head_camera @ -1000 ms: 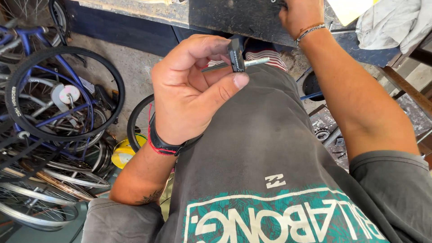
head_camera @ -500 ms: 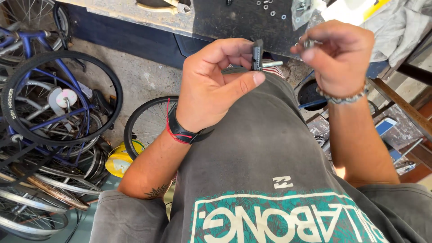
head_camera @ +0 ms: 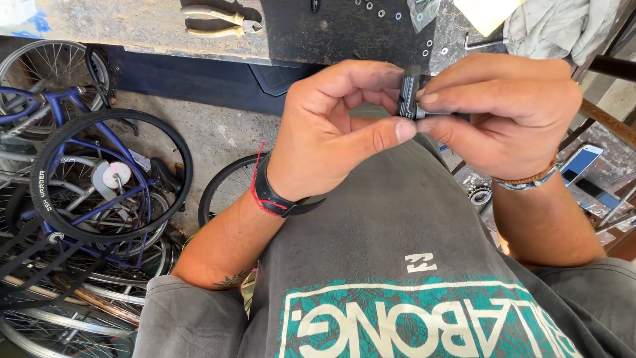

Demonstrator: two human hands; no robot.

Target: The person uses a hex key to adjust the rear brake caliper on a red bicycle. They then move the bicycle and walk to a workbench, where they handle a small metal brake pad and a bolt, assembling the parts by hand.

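I see a small black part (head_camera: 409,93) pinched between both my hands, above my lap. My left hand (head_camera: 331,126) closes on it with thumb and fingers; my right hand (head_camera: 510,109) grips its other side. Behind lies the desk (head_camera: 99,26) with pliers (head_camera: 215,18).

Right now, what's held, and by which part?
A small black block, pinched between both hands: left hand on its left side, right hand at the right, on a metal stud there.

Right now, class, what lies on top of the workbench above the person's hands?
On the workbench lie pliers, small washers and a grey cloth. Both hands cover part of its near edge.
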